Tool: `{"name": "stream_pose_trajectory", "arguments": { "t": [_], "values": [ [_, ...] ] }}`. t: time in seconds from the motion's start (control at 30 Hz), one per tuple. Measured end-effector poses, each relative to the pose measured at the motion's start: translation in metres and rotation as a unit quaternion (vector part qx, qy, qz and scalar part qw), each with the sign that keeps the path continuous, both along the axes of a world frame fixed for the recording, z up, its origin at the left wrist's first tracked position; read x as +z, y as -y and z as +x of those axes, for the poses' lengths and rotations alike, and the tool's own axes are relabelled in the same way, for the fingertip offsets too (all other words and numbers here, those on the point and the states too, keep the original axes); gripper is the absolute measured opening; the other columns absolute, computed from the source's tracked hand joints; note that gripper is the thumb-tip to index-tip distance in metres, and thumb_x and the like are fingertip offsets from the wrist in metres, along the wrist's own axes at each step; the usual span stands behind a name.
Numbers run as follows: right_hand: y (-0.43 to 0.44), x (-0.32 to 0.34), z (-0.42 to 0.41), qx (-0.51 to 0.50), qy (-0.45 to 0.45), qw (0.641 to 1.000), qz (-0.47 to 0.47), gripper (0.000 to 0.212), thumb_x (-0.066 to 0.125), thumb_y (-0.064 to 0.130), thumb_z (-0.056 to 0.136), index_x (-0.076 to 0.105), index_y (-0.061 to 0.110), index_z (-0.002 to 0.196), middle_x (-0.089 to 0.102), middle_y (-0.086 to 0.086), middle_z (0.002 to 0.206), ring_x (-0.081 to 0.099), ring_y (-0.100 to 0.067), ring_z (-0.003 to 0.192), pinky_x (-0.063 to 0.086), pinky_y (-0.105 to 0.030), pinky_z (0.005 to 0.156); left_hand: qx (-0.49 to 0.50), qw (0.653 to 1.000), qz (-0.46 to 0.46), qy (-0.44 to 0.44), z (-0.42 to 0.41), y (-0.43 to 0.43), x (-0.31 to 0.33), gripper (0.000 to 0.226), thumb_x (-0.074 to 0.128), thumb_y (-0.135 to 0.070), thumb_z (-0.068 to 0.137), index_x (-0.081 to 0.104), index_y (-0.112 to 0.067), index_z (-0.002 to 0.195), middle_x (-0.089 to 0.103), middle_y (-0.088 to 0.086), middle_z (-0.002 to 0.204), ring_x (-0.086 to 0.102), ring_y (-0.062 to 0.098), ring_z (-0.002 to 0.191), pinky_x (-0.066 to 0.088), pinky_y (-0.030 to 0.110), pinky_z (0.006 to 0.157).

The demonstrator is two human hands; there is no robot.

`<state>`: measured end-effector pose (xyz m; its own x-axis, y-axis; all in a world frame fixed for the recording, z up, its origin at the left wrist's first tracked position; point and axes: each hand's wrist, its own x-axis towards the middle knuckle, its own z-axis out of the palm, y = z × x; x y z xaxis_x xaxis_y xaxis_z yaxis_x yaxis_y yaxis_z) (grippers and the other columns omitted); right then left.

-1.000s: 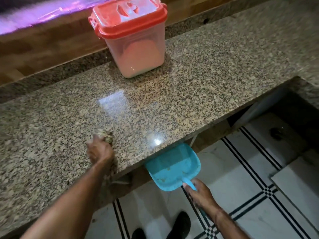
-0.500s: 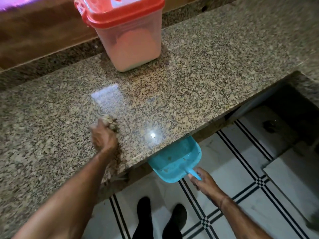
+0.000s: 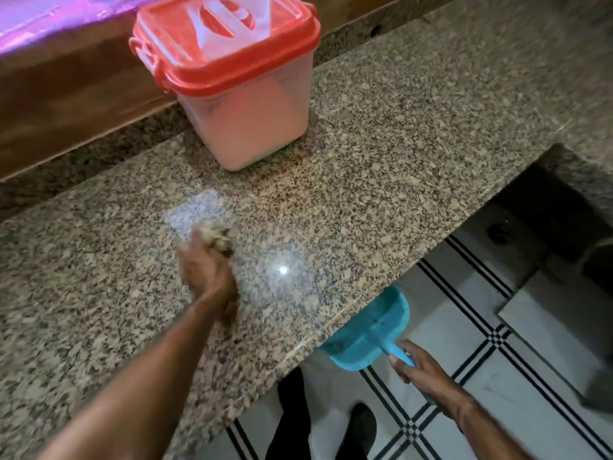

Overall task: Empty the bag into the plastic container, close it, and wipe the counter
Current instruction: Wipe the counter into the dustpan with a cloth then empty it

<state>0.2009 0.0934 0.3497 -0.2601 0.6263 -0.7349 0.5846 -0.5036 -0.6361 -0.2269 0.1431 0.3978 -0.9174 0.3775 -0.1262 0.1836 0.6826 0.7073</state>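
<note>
The plastic container (image 3: 245, 117) stands at the back of the speckled granite counter (image 3: 398, 154), with its red lid (image 3: 229, 38) on and pale powder inside. My left hand (image 3: 205, 267) presses a crumpled cloth (image 3: 217, 239) onto the counter in front of the container. Below the counter's front edge, my right hand (image 3: 421, 370) holds the handle of a blue dustpan (image 3: 371, 330), whose mouth sits partly under the edge. No bag is in view.
A wooden ledge (image 3: 66, 104) runs behind the counter. Below lies a white tiled floor (image 3: 514, 393) with black stripes, and my dark shoes (image 3: 361, 433) stand close to the counter. A dark opening (image 3: 564, 220) sits under the counter at the right.
My left hand has slid the cloth farther from the counter edge, toward the container. The dustpan has tucked deeper under the counter edge in my right hand.
</note>
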Motion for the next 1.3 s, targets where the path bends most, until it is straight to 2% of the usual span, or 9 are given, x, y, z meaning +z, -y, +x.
{"name": "stream_pose_trajectory", "arguments": {
  "t": [0.2,0.37,0.47,0.57,0.67,0.8,1.07,1.23,1.3],
  "values": [
    [0.003,-0.003,-0.009,-0.023,0.019,1.000,-0.008,0.009,0.061,0.025,0.104,0.065,0.026,0.112,0.062,0.004,0.090,0.057,-0.005,0.074,0.050,-0.020,0.072,-0.105,0.993,-0.058,-0.019,-0.010,-0.068,0.009,0.033,0.043,-0.033,0.108,0.050,-0.021,0.137,0.056,0.007,0.119,0.063,0.029,0.104,0.057,0.035,0.076],
    [0.003,-0.005,-0.019,-0.025,0.028,0.999,-0.008,0.005,0.062,0.026,0.104,0.064,0.024,0.107,0.060,0.011,0.084,0.056,-0.003,0.073,0.045,-0.020,0.073,-0.344,0.934,0.065,-0.073,0.051,-0.105,0.022,0.046,0.031,-0.046,0.110,0.067,-0.018,0.114,0.060,-0.016,0.091,0.060,-0.013,0.083,0.049,0.006,0.066],
    [0.003,-0.005,-0.023,-0.033,0.033,0.999,-0.013,0.004,0.060,0.023,0.104,0.063,0.021,0.106,0.058,0.009,0.082,0.054,0.002,0.064,0.045,-0.015,0.067,-0.473,0.874,0.036,-0.105,0.068,-0.097,0.015,0.038,0.034,-0.035,0.112,0.061,-0.023,0.136,0.047,-0.023,0.092,0.050,-0.010,0.082,0.044,0.008,0.080],
    [0.002,-0.004,-0.024,-0.035,0.032,0.999,-0.015,0.005,0.061,0.021,0.104,0.063,0.017,0.106,0.058,0.006,0.082,0.054,0.004,0.059,0.045,-0.010,0.061,-0.367,0.924,0.104,-0.043,0.039,-0.107,0.012,0.036,0.036,-0.040,0.111,0.067,-0.026,0.121,0.069,-0.016,0.100,0.067,0.003,0.082,0.061,0.032,0.073],
    [0.003,-0.002,-0.020,-0.052,0.031,0.998,-0.025,0.009,0.062,0.021,0.103,0.063,0.013,0.107,0.058,0.007,0.080,0.054,0.004,0.061,0.043,-0.011,0.059,-0.276,0.953,-0.031,-0.119,0.009,-0.134,0.004,0.032,0.047,-0.018,0.106,0.058,-0.011,0.135,0.064,0.017,0.124,0.060,0.031,0.105,0.048,0.044,0.088],
    [0.005,0.000,-0.010,-0.080,0.027,0.996,-0.029,0.011,0.065,0.022,0.102,0.063,0.012,0.105,0.059,0.007,0.078,0.055,0.000,0.063,0.042,-0.015,0.061,-0.389,0.909,-0.020,-0.147,0.036,-0.181,-0.002,0.042,0.041,-0.023,0.108,0.051,-0.018,0.148,0.059,0.018,0.129,0.057,0.035,0.116,0.040,0.038,0.086],
    [0.006,0.010,0.006,-0.142,0.010,0.989,-0.030,0.006,0.067,0.030,0.101,0.066,0.029,0.095,0.062,0.017,0.075,0.058,0.000,0.069,0.045,-0.016,0.064,-0.645,0.746,0.074,-0.150,0.151,-0.135,-0.006,0.040,0.039,-0.035,0.109,0.058,-0.027,0.144,0.051,-0.007,0.089,0.049,0.011,0.077,0.048,0.030,0.070],
    [-0.003,0.007,0.016,-0.123,0.019,0.992,-0.030,0.006,0.065,0.037,0.099,0.067,0.042,0.097,0.067,0.020,0.074,0.060,0.006,0.065,0.044,-0.008,0.058,-0.488,0.854,0.138,-0.116,0.094,-0.158,-0.003,0.055,0.026,-0.060,0.105,0.068,-0.027,0.120,0.070,-0.006,0.096,0.070,0.011,0.079,0.058,0.031,0.063],
    [-0.012,0.006,0.020,-0.110,0.032,0.993,-0.029,0.007,0.064,0.038,0.099,0.066,0.044,0.097,0.068,0.025,0.073,0.060,0.011,0.063,0.043,-0.005,0.056,-0.392,0.902,0.074,-0.165,0.064,-0.181,-0.004,0.039,0.042,-0.036,0.108,0.062,-0.018,0.136,0.068,0.010,0.105,0.067,0.025,0.091,0.046,0.030,0.071]
  ]
}}
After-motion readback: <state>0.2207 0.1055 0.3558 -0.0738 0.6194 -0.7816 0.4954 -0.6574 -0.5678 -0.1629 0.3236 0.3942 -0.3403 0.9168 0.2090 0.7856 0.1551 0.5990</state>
